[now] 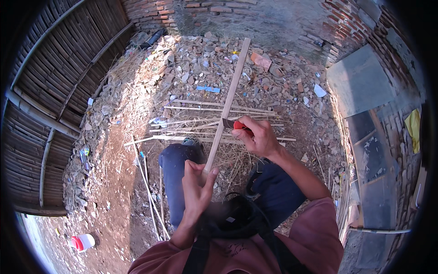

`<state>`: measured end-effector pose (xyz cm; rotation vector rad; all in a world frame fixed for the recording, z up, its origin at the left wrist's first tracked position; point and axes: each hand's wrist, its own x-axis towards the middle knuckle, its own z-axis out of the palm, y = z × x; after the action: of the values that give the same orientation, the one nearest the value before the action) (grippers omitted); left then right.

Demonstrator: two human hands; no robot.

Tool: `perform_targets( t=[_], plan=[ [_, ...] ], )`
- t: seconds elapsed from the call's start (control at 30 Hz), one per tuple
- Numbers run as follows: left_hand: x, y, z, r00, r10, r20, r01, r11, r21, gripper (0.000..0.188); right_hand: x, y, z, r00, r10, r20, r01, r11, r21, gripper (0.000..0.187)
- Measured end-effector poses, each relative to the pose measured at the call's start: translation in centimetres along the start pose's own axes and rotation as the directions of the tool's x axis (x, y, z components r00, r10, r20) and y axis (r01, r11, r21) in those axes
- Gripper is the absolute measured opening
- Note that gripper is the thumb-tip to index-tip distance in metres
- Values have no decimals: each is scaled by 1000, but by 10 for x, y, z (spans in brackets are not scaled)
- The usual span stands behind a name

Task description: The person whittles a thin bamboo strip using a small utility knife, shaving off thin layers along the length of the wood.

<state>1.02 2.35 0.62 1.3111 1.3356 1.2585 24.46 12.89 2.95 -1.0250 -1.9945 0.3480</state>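
Observation:
A long, flat, pale bamboo strip [234, 86] runs upward from my lap toward the rubble, slightly tilted to the right. My left hand [196, 185] pinches its near end between thumb and fingers. In my right hand [261, 136] is a small knife [238, 125] with a red handle, gripped close to the strip. Its short dark blade lies against the strip around mid-length; whether it cuts in cannot be made out. Beyond my knees, several thin bamboo strips [205, 122] lie roughly crosswise on the ground.
Stones and litter form a rubble heap [200, 64] below the brick wall [255, 20]. A bamboo-slat wall [50, 55] stands left. Boards [362, 82] lean on the right. More slender strips [153, 196] lie beside my left leg, and a white tub with red [83, 243] sits lower left.

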Motion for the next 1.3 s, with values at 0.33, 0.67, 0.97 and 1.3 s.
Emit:
perform_targets(
  t=[0.33,0.67,0.97,1.3],
  plan=[
    [-12,-7,-9,1000,4,31,-6,997,75,37,8,8,-15,999,-41,8,41,999,1,25],
    [-21,-5,-14,995,-40,93,30,994,107,38,24,17,-44,993,58,-99,-62,998,-33,22],
    [-32,-14,-19,981,-87,174,67,991,117,39,39,48,-65,946,15,-324,-36,998,-60,30],
    [-29,-11,-22,972,-57,230,54,998,22,28,18,103,-81,751,577,322,-626,777,70,46]
  ],
)
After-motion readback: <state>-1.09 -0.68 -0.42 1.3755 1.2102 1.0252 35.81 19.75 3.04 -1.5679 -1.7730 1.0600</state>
